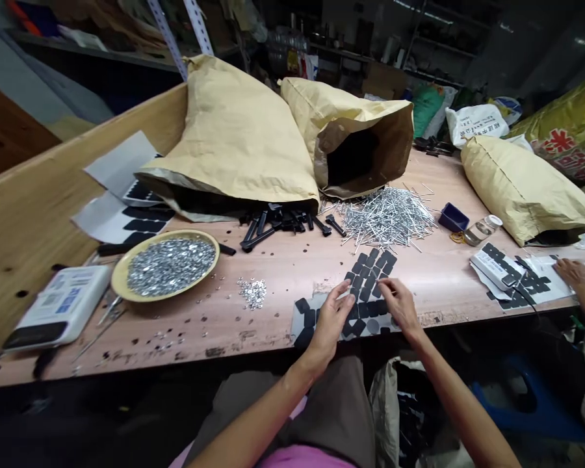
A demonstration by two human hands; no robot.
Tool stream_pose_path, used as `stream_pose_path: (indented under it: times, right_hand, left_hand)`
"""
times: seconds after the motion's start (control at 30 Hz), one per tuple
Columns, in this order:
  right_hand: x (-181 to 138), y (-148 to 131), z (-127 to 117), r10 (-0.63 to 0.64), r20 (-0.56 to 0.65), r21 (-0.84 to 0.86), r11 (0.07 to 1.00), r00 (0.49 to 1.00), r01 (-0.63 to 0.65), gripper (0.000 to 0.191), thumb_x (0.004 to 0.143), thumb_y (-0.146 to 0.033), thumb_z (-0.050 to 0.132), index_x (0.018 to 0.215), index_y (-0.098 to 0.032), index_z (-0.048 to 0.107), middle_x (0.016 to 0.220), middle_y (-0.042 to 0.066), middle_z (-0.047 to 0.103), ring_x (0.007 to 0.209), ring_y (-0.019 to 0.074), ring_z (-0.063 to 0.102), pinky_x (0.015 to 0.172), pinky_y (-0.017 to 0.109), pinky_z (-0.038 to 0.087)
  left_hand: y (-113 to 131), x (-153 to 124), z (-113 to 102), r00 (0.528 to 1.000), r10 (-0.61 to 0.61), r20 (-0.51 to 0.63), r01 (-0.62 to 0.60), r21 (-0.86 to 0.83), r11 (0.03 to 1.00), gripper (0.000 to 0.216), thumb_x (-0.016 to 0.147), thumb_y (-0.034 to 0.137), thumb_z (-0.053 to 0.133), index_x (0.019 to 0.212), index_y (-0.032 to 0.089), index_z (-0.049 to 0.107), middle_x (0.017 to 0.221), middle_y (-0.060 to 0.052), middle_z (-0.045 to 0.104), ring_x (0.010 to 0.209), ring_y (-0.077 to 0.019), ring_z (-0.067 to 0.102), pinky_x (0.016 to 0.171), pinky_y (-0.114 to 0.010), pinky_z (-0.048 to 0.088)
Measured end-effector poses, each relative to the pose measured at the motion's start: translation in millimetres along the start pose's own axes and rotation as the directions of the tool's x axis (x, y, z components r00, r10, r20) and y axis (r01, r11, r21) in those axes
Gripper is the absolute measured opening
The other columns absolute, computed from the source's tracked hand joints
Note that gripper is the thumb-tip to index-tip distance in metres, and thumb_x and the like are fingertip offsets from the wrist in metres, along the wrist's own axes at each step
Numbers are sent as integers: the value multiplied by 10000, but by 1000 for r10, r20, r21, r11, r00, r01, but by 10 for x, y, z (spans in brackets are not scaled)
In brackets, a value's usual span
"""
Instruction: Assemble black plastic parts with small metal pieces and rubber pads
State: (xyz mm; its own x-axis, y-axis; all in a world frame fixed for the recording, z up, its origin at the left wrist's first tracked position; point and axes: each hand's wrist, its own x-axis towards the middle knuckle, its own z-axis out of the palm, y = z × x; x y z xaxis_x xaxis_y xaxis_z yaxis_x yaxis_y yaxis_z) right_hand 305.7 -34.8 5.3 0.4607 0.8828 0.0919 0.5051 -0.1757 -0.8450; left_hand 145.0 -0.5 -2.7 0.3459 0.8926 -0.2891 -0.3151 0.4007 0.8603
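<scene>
Several black, rounded-rectangle pieces [365, 273] lie in rows on a pale sheet [299, 322] at the table's front edge. My left hand [332, 318] rests over the left part of these pieces, its fingers loosely bent and a gap showing at the tips. Opposite it, my right hand [400, 305] has thumb and forefinger pinched together just above the pieces. Whatever is in that pinch is too small to make out. Behind the pieces lies a heap of thin metal pins [390, 218].
A yellow bowl [214, 266] of small metal parts, a small loose pile [252, 294] and a white scale [61, 305] sit left. Black plastic parts [277, 224] lie before large paper sacks [244, 130]. At right are a blue box [453, 218], a jar [482, 229] and another person's hand [572, 273].
</scene>
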Motion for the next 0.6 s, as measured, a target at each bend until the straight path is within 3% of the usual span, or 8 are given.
stream_pose_path:
  times: [0.1,0.17,0.27,0.37,0.4,0.5,0.53,0.6]
  right_hand:
    - [422,369,-261,-238,-83,-496,852,968,167,234,877,-278,445,811,-203,657,845,80,589,780,204,529,668,305,424]
    - [669,560,-377,-354,18,-731,633,935,254,239,893,-201,419,809,-199,643,854,93,580,781,210,498,654,300,411]
    - [877,712,-436,-424,180,-849,389,888,358,257,879,-96,404,751,-180,611,802,103,565,756,213,456,636,303,390]
    - [807,750,-358,-444,275,-822,351,852,448,273,870,-46,386,746,-169,597,765,91,546,715,197,435,606,294,384]
    - [742,750,-317,-464,352,-782,331,813,528,272,880,-54,384,758,-169,598,754,78,540,701,187,433,600,288,388]
    - [604,732,-244,-539,566,-584,272,624,764,285,922,-112,361,783,-174,601,725,47,520,662,162,430,581,269,402]
    - [607,720,-248,-547,560,-570,291,622,769,305,929,-117,341,776,-171,599,722,46,518,647,157,427,561,264,402]
    - [679,691,-289,-500,437,-651,398,748,646,347,925,-96,303,742,-165,590,721,56,519,617,148,416,507,252,390]
  left_hand:
    - [-123,37,-237,985,151,-79,-127,248,960,439,756,341,621,1175,217,577,1072,-69,634,823,-139,637,758,-274,510]
    - [-203,44,-444,952,273,-140,-202,384,901,433,779,361,575,1181,200,564,959,-59,649,752,-135,628,693,-264,517]
    - [-279,49,-711,871,436,-227,-262,536,803,402,803,394,532,1143,183,575,851,-50,643,761,-152,627,671,-261,516]
    - [-310,71,-845,793,541,-279,-286,615,735,406,797,424,534,1109,169,582,814,-49,641,739,-157,628,684,-269,517]
    - [-316,83,-861,782,552,-289,-284,623,729,413,797,428,532,1111,164,578,806,-49,640,719,-155,628,671,-267,518]
    - [-336,114,-860,777,547,-312,-264,627,733,419,803,423,525,1124,157,567,804,-50,641,689,-148,632,634,-255,520]
    - [-342,120,-856,779,544,-314,-260,627,734,417,803,420,528,1125,157,565,810,-52,642,694,-147,635,634,-253,522]
    - [-352,123,-853,786,534,-312,-256,623,740,413,799,411,538,1128,163,562,825,-53,644,714,-148,641,635,-249,523]
